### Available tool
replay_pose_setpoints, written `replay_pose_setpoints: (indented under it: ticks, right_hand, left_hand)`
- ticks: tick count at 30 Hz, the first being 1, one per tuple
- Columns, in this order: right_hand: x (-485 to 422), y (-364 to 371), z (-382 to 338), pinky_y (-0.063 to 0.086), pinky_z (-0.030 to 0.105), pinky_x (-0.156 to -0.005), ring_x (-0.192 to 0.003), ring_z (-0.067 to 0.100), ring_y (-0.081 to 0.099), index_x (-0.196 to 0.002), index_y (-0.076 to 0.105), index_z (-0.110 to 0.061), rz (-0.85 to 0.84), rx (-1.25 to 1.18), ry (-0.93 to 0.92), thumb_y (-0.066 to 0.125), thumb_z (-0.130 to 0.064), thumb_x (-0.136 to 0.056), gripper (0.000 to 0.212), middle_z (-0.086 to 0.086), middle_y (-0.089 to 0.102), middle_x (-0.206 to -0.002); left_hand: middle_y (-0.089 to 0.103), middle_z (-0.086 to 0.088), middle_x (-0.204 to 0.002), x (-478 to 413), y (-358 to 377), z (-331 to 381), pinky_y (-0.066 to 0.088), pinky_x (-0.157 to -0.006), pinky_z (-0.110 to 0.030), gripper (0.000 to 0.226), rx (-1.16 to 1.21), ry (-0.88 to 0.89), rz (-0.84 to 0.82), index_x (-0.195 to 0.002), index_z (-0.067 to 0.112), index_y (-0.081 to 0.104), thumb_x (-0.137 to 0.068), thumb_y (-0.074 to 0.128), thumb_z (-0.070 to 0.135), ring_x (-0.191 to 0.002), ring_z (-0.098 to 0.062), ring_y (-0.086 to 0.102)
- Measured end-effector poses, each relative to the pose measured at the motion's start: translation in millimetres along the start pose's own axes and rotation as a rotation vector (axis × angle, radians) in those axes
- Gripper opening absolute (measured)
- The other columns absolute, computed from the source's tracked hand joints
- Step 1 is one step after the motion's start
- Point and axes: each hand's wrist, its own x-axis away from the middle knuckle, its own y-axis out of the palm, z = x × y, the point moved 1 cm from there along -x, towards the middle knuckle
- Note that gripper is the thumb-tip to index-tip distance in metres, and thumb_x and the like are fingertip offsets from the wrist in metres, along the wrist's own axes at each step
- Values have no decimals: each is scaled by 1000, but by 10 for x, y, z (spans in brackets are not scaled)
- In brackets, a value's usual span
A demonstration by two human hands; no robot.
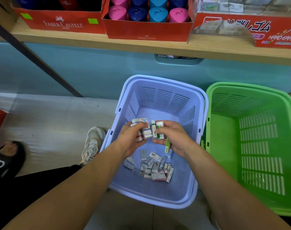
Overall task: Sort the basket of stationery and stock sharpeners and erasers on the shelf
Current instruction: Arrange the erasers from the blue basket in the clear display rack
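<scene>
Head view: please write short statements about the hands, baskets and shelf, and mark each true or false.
Both the left hand and the right hand hold erasers above the purple basket. True.
The loose erasers lie in the green basket. False: the loose erasers lie in the purple basket, left of the green basket.
The sharpeners on the shelf stand in a red box. True.
The left hand holds nothing. False: it grips several erasers.
</scene>
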Motion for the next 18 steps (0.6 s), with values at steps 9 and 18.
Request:
replay_pose_setpoints:
  ticks: [9, 18]
  right_hand:
    - [-16, -13, 60, 62, 33, -72, -87, 21, 72, -107, 69, -7, 39, -64, -34, 63, 4, -94, 18, 12, 73, -101]
    - [-28, 87, 76, 61, 28, -74, -87, 17, 74, -111, 72, -7, 53, -23, -110, 65, 0, -94, 20, 9, 77, -100]
  left_hand:
    - [71, -10, -92, -7, 27, -11, 58, -62, -30, 33, 18, 24, -22, -122, 9, 59, -91, 60, -4, -76, -20, 70]
    - [71, -7, -93, -18, 40, -40, 56, -63, -27, 34, -8, 22, -3, -119, 12, 63, -87, 76, 12, -74, -16, 70]
